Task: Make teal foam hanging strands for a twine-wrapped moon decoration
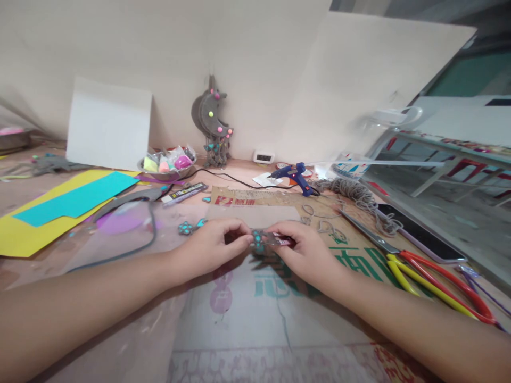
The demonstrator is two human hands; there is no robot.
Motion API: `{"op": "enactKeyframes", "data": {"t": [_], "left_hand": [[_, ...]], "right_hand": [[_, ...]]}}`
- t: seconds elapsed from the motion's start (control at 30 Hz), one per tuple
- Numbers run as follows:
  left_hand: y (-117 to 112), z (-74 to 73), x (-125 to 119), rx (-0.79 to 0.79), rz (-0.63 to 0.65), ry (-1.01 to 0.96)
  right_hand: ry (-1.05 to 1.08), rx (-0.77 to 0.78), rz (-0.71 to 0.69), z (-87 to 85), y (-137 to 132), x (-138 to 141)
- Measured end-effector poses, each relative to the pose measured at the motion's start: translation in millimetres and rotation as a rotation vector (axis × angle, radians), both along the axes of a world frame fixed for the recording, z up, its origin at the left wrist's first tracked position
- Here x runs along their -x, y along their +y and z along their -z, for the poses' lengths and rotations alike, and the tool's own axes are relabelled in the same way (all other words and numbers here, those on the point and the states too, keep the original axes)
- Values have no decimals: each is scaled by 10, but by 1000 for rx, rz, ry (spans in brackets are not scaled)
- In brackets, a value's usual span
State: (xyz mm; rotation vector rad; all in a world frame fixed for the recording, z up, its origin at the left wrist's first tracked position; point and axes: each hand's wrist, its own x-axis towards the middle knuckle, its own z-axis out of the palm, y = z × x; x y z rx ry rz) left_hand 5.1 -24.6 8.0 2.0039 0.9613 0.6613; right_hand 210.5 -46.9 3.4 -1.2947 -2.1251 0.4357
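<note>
Above the translucent sheet, my left hand pinches the edge of a small grey flower-shaped piece with teal parts. My right hand is closed round a small thin tool with pink markings; its kind is hard to tell. The tool's tip is by the flower piece, though blur hides whether they touch. Just past my left hand lie more grey-and-teal pieces.
Scissors, a phone and grey yarn lie at the right. A blue glue gun stands behind. Left are yellow and turquoise sheets and a bowl. A grey moon ornament hangs at the wall.
</note>
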Motion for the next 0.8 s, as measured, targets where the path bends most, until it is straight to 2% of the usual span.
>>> {"op": "enactKeyframes", "data": {"t": [0.13, 0.27, 0.4, 0.57, 0.8], "left_hand": [[11, 15, 1, -38, -6, -23], [15, 41, 18, 6, -84, -98], [7, 36, 24, 62, 29, -89], [-16, -10, -7, 28, 30, -34], [-3, -19, 0, 23, 79, 27]], "right_hand": [[-15, -24, 17, 13, 28, -41], [-160, -195, 54, -3, 60, -103], [-294, -326, 16, -14, 89, -129], [-362, -479, -25, 18, 95, -122], [-445, -531, -34, 2, 97, -128]]}}
